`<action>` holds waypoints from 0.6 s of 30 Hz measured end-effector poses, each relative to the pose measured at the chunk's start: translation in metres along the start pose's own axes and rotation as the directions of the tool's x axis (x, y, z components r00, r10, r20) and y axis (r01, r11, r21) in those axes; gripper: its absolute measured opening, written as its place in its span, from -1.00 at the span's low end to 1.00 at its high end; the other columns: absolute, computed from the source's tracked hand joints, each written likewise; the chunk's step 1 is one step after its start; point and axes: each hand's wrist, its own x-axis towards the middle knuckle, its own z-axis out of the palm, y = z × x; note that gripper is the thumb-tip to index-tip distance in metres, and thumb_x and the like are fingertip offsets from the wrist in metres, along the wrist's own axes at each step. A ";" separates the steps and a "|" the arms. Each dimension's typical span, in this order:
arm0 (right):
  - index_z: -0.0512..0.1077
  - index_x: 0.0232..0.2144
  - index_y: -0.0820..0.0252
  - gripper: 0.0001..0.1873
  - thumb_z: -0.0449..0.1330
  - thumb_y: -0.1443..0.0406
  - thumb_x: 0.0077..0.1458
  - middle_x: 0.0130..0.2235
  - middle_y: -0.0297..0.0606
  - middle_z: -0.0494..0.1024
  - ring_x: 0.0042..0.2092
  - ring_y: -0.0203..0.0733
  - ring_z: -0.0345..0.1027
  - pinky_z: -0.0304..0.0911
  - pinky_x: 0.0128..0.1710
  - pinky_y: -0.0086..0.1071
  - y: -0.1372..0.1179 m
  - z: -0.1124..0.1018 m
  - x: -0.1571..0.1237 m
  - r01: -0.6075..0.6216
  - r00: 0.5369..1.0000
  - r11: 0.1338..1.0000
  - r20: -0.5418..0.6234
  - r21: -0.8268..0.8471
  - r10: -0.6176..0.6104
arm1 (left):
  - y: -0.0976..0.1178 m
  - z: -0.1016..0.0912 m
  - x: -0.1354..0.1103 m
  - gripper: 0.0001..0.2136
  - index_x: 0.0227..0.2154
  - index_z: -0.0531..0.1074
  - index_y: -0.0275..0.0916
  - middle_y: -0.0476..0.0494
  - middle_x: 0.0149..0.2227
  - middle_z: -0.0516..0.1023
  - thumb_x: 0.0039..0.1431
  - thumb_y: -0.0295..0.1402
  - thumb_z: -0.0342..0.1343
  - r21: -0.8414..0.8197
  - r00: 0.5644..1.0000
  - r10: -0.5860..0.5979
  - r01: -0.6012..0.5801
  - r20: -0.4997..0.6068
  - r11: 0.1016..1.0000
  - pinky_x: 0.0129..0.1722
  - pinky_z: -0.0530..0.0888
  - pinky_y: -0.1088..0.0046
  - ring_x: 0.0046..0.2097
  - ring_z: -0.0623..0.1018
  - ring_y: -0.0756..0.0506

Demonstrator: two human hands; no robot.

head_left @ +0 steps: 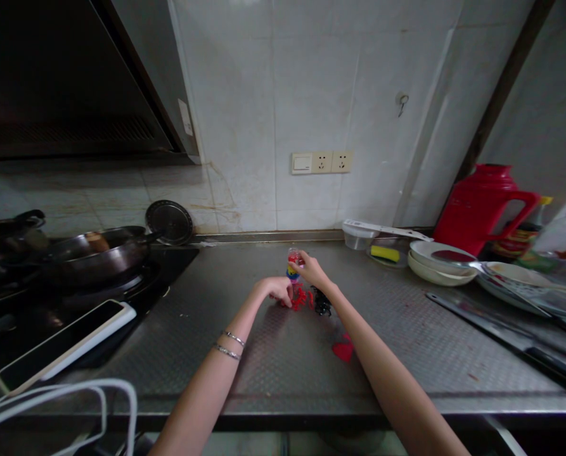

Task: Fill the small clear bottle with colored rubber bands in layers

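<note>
On the metal counter (263, 373), my right hand (312, 271) is closed round a small clear jar (293, 261) with red, yellow and blue layers showing inside. Just below it, my left hand (281, 290) bends down at the edge of a pile of small red pieces (300, 297). Its fingers are pressed together; what lies between them is hidden. A heap of small shiny black pieces (321, 303) lies right of the red pile, partly behind my right wrist. Nearer me is a flat red piece (342, 350), beside my right forearm.
A phone-like device (64, 345) with white cables and a pan (95, 256) are at the left on the stove. Bowls (439, 269), a yellow sponge (385, 254), a long knife (496, 332) and a red thermos jug (477, 209) stand or lie at the right.
</note>
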 end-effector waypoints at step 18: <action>0.31 -0.25 0.22 -0.64 0.07 0.11 -0.05 -0.40 -0.23 0.48 -0.41 -0.25 0.32 0.19 -0.40 -0.42 -0.002 0.001 0.000 0.005 1.000 1.000 0.006 0.001 -0.005 | 0.000 -0.025 -0.023 -0.83 -0.54 0.50 -0.32 0.01 -0.69 0.36 -0.24 -0.34 0.14 -0.132 0.987 0.132 -0.144 -0.091 0.981 -0.68 0.10 0.59 -0.69 0.19 0.12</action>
